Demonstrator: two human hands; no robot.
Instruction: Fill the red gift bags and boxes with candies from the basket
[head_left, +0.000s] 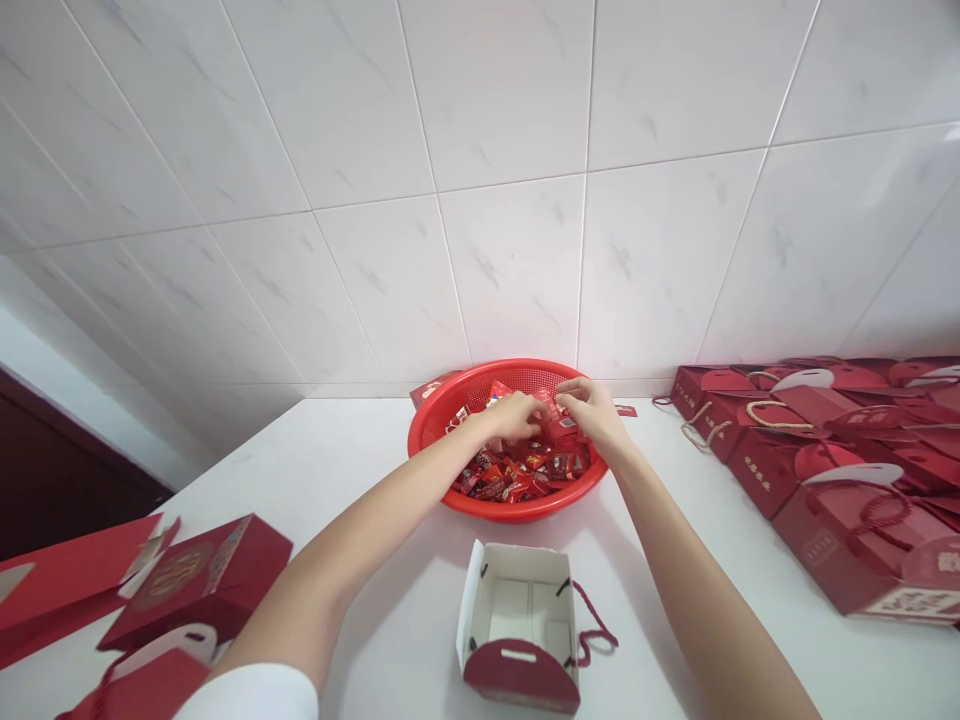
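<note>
A red plastic colander (517, 513) stands against the wall, full of small candies (517, 480) in red wrappers. My left hand (516, 416) reaches over its middle with the fingers curled together; whatever lies in them is hidden. My right hand (591, 408) is at the right rim, thumb and fingers pinching the edge of a shiny red see-through packet (559, 425). The left fingertips are close beside this packet. Nearer to me, between my forearms, sits a small gift box (525, 610) with its top open, white inside, with a dark red flap and cord handle.
Rows of closed dark red gift boxes (840, 530) with cord handles fill the right side of the white table (330, 460). More red boxes (199, 575) lie at the left edge, by my left forearm. A tiled wall (510, 260) rises directly behind the colander.
</note>
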